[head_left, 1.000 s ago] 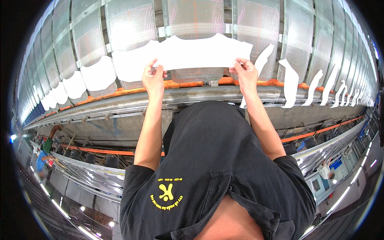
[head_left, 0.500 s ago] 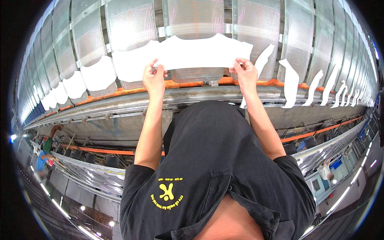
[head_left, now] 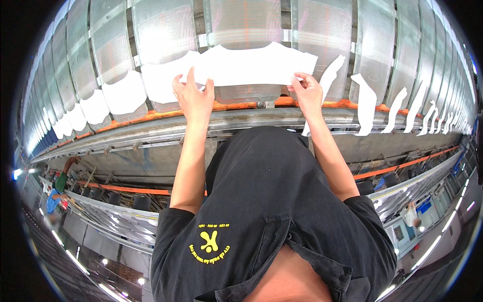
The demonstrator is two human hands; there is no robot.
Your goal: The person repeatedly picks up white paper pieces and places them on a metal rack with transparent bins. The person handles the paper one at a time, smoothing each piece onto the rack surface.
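Right grip (head_left: 308, 94): pinches the white panel (head_left: 251, 65) by its lower edge.
Left grip (head_left: 195, 99): spread wide at the panel's lower left.
Middle plate (head_left: 245, 25): beneath the panel, bare above and below its edges.

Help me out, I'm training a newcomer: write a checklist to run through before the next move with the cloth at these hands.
1. Right hand has the white cloth pinched near its right end: ok.
2. Left hand pinching the cloth too: not ok; its fingers are spread.
3. Cloth's near edge runs nearly straight between the hands: ok.
4. Cloth pressed down on the grey board: cannot tell; it is too bright to judge.
5. Cloth clear of the white piece on its left: cannot tell; their whites merge.
6. Cloth's right corner clear of the white strip: ok, a gap shows.
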